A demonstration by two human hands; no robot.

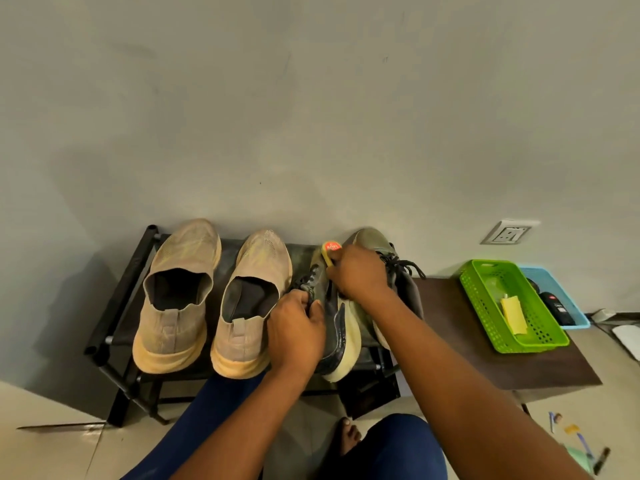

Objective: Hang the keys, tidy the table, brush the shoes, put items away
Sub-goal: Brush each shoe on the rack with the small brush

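On the black shoe rack (114, 306), two tan slip-on shoes (180, 299) are seen at the left, and the dark green sneaker (332, 327) is tipped on its side just right of them. Its collar is gripped by the left hand (296, 330), fingers curled at the laces; the upper is judged soft and light, the sole stiffer, so the heel is the firmer hold. A yellow brush (329, 252) is pinched by the right hand (360, 277), arm reaching forward, against the toe. A green basket (474, 292) sits on the brown bench (450, 341)
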